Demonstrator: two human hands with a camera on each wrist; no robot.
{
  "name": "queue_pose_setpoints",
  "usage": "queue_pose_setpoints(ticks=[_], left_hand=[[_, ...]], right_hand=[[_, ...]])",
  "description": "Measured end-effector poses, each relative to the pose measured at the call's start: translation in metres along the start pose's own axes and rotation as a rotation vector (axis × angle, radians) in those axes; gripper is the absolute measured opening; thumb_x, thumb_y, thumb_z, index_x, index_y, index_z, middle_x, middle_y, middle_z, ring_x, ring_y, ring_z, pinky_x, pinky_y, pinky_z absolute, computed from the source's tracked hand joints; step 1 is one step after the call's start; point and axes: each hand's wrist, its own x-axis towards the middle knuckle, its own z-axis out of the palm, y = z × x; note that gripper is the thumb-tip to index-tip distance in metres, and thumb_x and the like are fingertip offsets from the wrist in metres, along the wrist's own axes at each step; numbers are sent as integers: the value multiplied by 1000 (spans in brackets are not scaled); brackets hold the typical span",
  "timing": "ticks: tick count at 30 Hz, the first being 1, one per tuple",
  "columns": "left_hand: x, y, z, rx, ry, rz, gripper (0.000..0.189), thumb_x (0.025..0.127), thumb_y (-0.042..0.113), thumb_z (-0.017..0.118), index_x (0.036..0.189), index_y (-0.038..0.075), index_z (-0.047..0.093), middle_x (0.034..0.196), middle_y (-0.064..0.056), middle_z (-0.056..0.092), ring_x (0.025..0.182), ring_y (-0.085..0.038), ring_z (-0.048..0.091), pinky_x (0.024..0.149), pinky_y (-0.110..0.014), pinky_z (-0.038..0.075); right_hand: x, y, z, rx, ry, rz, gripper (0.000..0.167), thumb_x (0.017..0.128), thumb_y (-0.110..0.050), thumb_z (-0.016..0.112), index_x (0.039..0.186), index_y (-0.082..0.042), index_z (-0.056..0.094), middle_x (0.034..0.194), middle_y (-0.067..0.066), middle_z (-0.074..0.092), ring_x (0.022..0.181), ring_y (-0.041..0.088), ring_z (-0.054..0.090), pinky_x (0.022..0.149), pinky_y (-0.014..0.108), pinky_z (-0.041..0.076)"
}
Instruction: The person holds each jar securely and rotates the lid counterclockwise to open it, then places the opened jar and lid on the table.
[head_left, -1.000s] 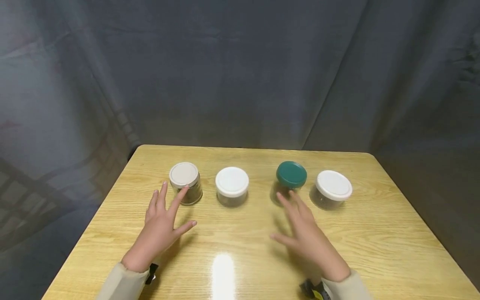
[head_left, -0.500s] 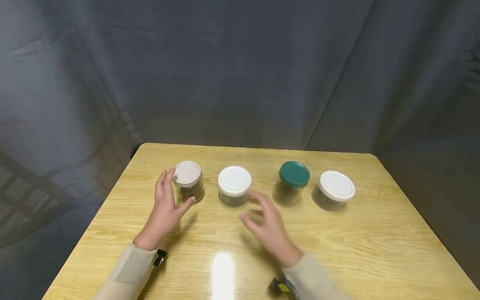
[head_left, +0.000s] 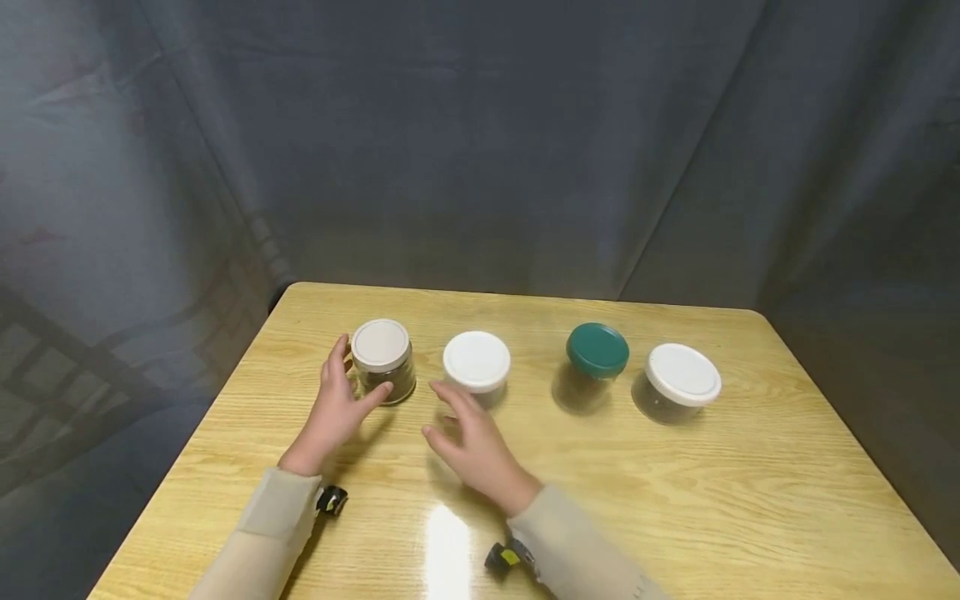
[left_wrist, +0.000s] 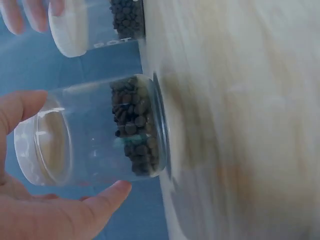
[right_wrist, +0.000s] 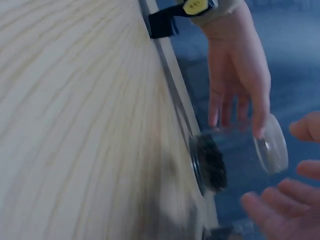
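A clear jar with a pale beige lid (head_left: pixel 381 345) stands at the left of the row; dark round pieces (left_wrist: pixel 132 120) lie in its bottom. My left hand (head_left: pixel 330 417) is spread around the jar's near left side, fingers at the left and thumb in front. Whether it touches the jar I cannot tell. My right hand (head_left: pixel 480 450) hovers between this jar and a second one with a white lid (head_left: pixel 477 360), its fingers loosely bent and holding nothing. In the right wrist view, the right hand's fingers (right_wrist: pixel 280 205) are close to the beige-lidded jar.
Right of the middle stands a taller jar with a green lid (head_left: pixel 597 350). Beyond it is another white-lidded tub (head_left: pixel 682 374). All stand on a light wooden table (head_left: pixel 675 517), with a dark grey curtain (head_left: pixel 480 150) behind.
My right hand has swept left from in front of the green-lidded jar, past the second jar. My left hand has moved in closer around the beige-lidded jar. The jars stay standing in place.
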Motion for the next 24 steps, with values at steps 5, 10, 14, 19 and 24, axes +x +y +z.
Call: queue_pose_setpoints(ticks=[5, 10, 14, 19, 24], left_hand=[[5, -3, -4, -47, -35, -2, 92, 96, 11, 69, 159, -3, 4, 160, -32, 11, 145, -51, 22, 116, -61, 32], [7, -4, -6, -70, -56, -21, 85, 98, 11, 68, 159, -3, 10, 161, -31, 15, 144, -51, 26, 117, -58, 33], [6, -6, -8, -85, -59, -29, 84, 99, 15, 67, 160, -1, 11, 161, -30, 15, 144, -51, 27, 116, -59, 33], [6, -8, -12, -118, -62, -26, 81, 99, 15, 67, 159, 0, 14, 162, -27, 16, 145, -49, 26, 117, -57, 34], [6, -9, -13, -165, -66, -40, 79, 98, 13, 68, 158, 0, 18, 163, -24, 19, 147, -46, 25, 118, -54, 33]], right_hand=[[15, 2, 17, -37, -111, 121, 76, 101, -28, 62, 161, -6, 21, 165, 17, 24, 145, 36, 37, 114, 45, 41], [33, 6, 31, 69, -70, 200, 74, 103, -23, 56, 162, -5, 14, 165, 21, 18, 145, 40, 35, 110, 42, 45], [47, 8, 38, 110, -7, 213, 67, 106, -18, 50, 161, -4, 15, 165, 22, 19, 146, 39, 32, 112, 44, 43], [61, 11, 42, 111, 40, 195, 60, 107, -14, 46, 159, 1, 20, 163, 23, 24, 149, 37, 27, 116, 45, 38], [69, 16, 46, 110, 67, 180, 58, 107, -14, 46, 157, 5, 24, 161, 25, 27, 149, 37, 27, 120, 44, 31]])
